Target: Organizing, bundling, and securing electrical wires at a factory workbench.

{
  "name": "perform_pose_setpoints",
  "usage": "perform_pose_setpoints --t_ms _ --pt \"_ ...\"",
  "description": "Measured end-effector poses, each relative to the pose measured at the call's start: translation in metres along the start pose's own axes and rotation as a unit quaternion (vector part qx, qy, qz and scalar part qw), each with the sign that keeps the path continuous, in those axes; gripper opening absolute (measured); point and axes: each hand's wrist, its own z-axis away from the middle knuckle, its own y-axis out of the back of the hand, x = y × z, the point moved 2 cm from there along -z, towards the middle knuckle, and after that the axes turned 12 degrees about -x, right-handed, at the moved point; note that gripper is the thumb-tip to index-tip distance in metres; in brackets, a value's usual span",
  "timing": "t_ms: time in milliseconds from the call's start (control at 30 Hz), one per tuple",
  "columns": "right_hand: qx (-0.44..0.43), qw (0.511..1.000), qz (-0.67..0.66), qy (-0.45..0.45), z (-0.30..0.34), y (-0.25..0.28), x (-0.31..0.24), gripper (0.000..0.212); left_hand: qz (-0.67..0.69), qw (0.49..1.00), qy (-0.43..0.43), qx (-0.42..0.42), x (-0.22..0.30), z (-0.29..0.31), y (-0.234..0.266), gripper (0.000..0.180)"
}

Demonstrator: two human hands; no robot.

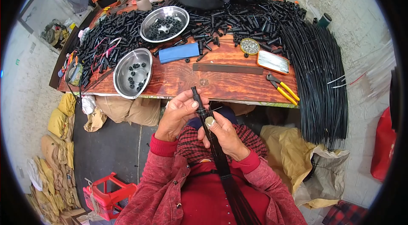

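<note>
Black rods (212,140), light and springy, sit bundled in your closed left hand (178,116) and right hand (225,135), gripped near the capped tip.

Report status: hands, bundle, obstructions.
Left hand and right hand both grip the black rod bundle, upright over lap. Steel bowl ahead on table; nothing blocking.
</note>
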Motion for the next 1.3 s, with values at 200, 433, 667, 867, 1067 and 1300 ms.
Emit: perform_pose_setpoints --t_ms 200,433,667,867,1067,1300 --pt "-0.002 1.000 -0.001 0.000 0.000 0.000 0.000 0.046 -0.021 0.999 -0.026 0.020 -0.005 -0.001 -0.002 0.042" --pt "-0.014 1.000 -0.018 0.002 0.002 -0.001 -0.002 0.046 -0.022 0.998 -0.033 0.046 -0.006 0.005 -0.005 0.041" --pt "-0.020 0.999 -0.024 0.020 0.002 0.002 0.002 0.045 0.018 0.999 -0.038 0.018 -0.004 0.008 -0.012 0.044" --pt "0.006 0.999 0.009 0.030 0.004 -0.002 -0.003 0.044 -0.003 1.000 -0.020 -0.010 -0.014 0.011 -0.003 0.045" --pt "0.002 1.000 0.018 0.020 0.004 -0.006 -0.008 0.046 0.016 1.000 -0.022 -0.009 -0.016 0.014 -0.002 0.043" --pt "-0.029 0.999 -0.012 0.019 0.003 -0.005 -0.004 0.052 0.014 0.999 -0.049 -0.001 -0.025 0.015 0.007 0.037"
